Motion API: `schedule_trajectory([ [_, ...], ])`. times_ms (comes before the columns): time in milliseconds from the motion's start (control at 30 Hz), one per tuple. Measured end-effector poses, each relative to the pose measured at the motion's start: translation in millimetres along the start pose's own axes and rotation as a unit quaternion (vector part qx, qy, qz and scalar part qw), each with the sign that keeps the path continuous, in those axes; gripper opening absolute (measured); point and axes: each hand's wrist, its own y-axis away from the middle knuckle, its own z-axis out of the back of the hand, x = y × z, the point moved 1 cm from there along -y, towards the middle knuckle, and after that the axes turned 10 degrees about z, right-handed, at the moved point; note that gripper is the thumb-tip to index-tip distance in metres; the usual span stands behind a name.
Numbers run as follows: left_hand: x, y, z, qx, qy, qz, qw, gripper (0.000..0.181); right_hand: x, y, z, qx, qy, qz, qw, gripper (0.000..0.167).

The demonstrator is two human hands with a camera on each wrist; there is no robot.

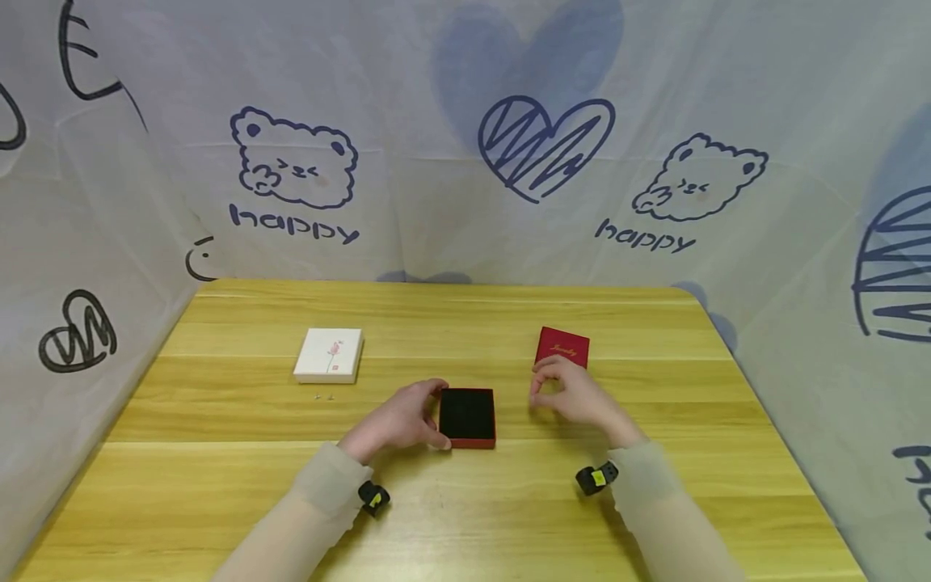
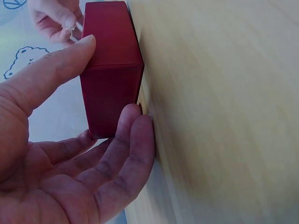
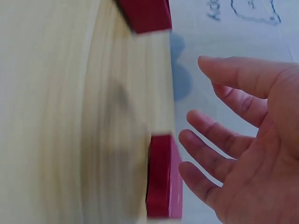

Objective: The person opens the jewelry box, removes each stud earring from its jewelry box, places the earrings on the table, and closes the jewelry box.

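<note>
The red box base (image 1: 467, 443) with a black insert (image 1: 466, 413) stands mid-table. My left hand (image 1: 407, 414) holds it from the left side. Its thumb lies on one red side in the left wrist view, the fingers (image 2: 133, 144) around the other. To the right, my right hand (image 1: 570, 396) is raised above the table, thumb and index finger brought together. A small shiny piece of jewelry (image 2: 72, 29) shows at those fingertips in the left wrist view; its kind is too small to tell. Behind that hand lies the red lid (image 1: 563, 343) with gold lettering, partly covered.
A white box (image 1: 329, 356) with a pink flower print sits at the left. In front of it lie two tiny shiny pieces (image 1: 323, 397). The wooden table (image 1: 451, 517) meets a printed cloth (image 1: 436, 202) at the back and sides.
</note>
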Motion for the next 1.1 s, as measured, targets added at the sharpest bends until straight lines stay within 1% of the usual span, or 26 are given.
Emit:
schedule_trajectory([
  [133, 0.2, 0.1, 0.0, 0.000, 0.000, -0.001, 1.0000, 0.087, -15, 14.3, 13, -0.016, -0.002, -0.008, 0.9998, 0.009],
  [233, 0.5, 0.3, -0.2, 0.000, 0.000, -0.002, 1.0000, 0.087, -26, 23.2, 22, -0.031, 0.005, -0.024, 0.9992, 0.008],
  [400, 0.6, 0.6, -0.5, 0.000, 0.000, -0.001, 1.0000, 0.086, -41, 35.6, 35, -0.059, 0.024, -0.062, 0.9960, 0.007],
  [533, 0.4, 0.9, -0.8, 0.000, -0.002, 0.002, 1.0000, 0.086, -49, 44.1, 42, -0.076, 0.045, -0.075, 0.9933, 0.006],
  [800, 0.3, 0.9, -1.1, -0.002, -0.003, 0.004, 1.0000, 0.087, -56, 58.4, 49, -0.073, 0.100, -0.070, 0.9898, 0.008],
  [967, 0.6, 1.1, -0.8, -0.001, -0.002, 0.000, 1.0000, 0.087, -60, 65.1, 49, -0.054, 0.110, -0.068, 0.9901, 0.013],
  [1100, 0.6, 1.2, -0.4, 0.000, -0.002, -0.001, 1.0000, 0.087, -63, 69.1, 47, -0.036, 0.109, -0.079, 0.9902, 0.013],
])
